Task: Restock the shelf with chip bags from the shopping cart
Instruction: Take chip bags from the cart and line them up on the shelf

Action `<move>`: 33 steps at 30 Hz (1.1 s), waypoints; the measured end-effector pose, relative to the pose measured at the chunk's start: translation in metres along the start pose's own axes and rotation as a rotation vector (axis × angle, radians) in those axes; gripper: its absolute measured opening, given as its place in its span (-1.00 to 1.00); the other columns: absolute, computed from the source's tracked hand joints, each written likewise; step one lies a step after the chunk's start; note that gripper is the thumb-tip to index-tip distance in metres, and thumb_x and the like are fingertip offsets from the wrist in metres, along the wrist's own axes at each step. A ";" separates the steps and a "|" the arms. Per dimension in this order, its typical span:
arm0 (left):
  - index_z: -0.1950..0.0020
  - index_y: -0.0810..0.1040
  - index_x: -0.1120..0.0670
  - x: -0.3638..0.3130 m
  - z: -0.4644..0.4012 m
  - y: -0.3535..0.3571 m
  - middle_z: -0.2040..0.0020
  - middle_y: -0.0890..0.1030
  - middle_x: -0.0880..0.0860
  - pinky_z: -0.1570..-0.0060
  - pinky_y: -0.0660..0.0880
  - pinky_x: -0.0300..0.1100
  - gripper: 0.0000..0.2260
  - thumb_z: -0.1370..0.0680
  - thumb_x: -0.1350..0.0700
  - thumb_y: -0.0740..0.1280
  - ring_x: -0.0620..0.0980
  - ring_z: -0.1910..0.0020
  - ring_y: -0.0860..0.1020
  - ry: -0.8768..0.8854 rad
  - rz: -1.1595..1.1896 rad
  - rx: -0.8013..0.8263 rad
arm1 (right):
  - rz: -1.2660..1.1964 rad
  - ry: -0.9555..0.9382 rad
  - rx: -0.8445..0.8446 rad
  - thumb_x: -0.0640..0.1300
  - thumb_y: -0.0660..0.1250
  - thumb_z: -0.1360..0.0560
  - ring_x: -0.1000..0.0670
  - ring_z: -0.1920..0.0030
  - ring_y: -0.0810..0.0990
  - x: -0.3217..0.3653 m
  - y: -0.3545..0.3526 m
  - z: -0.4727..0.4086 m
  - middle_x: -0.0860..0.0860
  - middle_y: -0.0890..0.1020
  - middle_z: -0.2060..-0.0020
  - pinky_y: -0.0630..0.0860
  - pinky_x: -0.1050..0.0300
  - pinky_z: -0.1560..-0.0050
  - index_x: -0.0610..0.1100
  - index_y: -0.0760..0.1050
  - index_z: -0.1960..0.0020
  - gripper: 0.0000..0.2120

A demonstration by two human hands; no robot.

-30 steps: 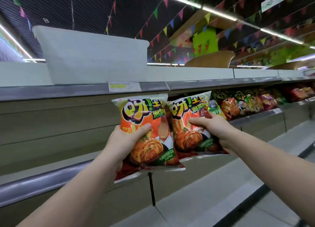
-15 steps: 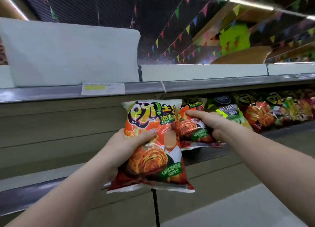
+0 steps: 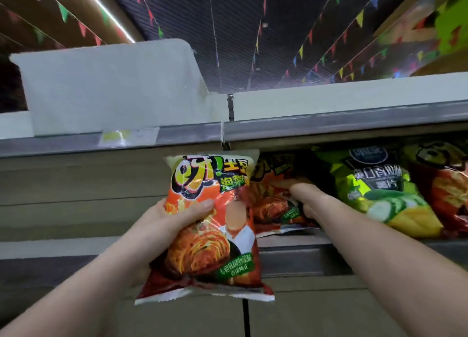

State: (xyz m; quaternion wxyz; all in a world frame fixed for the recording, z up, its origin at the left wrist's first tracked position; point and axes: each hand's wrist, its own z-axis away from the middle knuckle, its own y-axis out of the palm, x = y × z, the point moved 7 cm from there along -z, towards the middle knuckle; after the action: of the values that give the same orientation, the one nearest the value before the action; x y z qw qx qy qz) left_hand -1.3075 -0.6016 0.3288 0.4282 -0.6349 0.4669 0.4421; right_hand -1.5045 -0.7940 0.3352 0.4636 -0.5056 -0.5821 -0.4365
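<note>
While the left hand (image 3: 174, 217) grips an orange chip bag (image 3: 215, 225) upright in front of the shelf (image 3: 291, 240), thumb across its face and fingers behind, the right hand (image 3: 307, 200) holds a second orange chip bag (image 3: 273, 197) inside the shelf opening, fingers curled on its front. That bag leans tilted on the shelf floor, just left of a green chip bag (image 3: 385, 189). Further right: more orange bags (image 3: 448, 184), partly cut off. Above: grey shelf rail (image 3: 329, 126) with a yellow price tag (image 3: 129, 136), a white panel (image 3: 109, 83), coloured bunting (image 3: 316, 40) under the dark ceiling.
</note>
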 end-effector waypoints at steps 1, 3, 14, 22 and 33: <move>-0.07 0.56 0.05 0.000 0.001 0.001 0.15 0.71 0.10 0.20 0.57 -0.08 -0.54 -0.23 -0.04 0.50 0.10 0.23 0.69 0.002 -0.005 -0.003 | -0.032 -0.019 0.001 -0.17 0.42 -0.43 -0.12 0.12 0.61 0.000 -0.001 -0.004 -0.10 0.67 0.18 0.54 0.04 -0.04 -0.24 0.57 -0.09 -0.74; -0.07 0.56 0.07 -0.001 0.003 0.004 0.16 0.71 0.11 0.28 0.58 -0.12 -0.55 -0.22 -0.01 0.45 0.09 0.26 0.69 0.009 -0.018 0.004 | -0.053 -0.074 -0.064 -0.21 0.39 -0.46 -0.12 0.03 0.56 0.002 -0.008 -0.011 -0.13 0.61 0.05 0.51 0.13 0.04 -0.23 0.52 -0.18 -0.69; -0.01 0.60 0.11 -0.002 -0.009 0.051 0.16 0.71 0.12 0.22 0.62 -0.15 -0.60 -0.23 -0.01 0.42 0.03 0.30 0.68 -0.032 -0.066 0.197 | 0.171 -0.171 -0.225 -0.19 0.14 -0.61 -0.10 -0.21 0.44 0.012 -0.020 0.000 -0.22 0.38 -0.36 0.45 0.34 -0.01 -0.27 0.26 -0.41 -0.61; 0.06 0.62 0.11 -0.011 -0.060 0.093 0.24 0.69 0.10 0.26 0.61 -0.12 -0.56 -0.17 -0.11 0.46 -0.01 0.39 0.64 -0.165 0.023 0.297 | -0.178 -0.129 -0.143 -0.17 0.28 -0.48 -0.18 0.19 0.56 0.010 -0.037 0.034 -0.38 0.59 0.11 0.54 -0.19 0.00 -0.23 0.53 0.11 -0.87; -0.22 0.49 0.15 0.008 -0.116 0.120 -0.04 0.65 0.18 -0.08 0.56 0.09 -0.15 -0.04 -0.19 0.62 0.18 0.03 0.64 -0.087 0.107 0.081 | 0.296 -0.360 -0.181 -0.03 0.29 -0.39 -0.09 -0.24 0.49 0.020 -0.059 0.069 -0.05 0.52 -0.25 0.41 -0.09 -0.30 -0.08 0.29 -0.44 -0.37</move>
State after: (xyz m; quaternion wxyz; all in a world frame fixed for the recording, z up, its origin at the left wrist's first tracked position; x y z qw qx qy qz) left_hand -1.4041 -0.7385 0.3334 0.4494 -0.5713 0.4986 0.4723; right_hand -1.5710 -0.7294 0.3400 0.3642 -0.6943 -0.5336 -0.3171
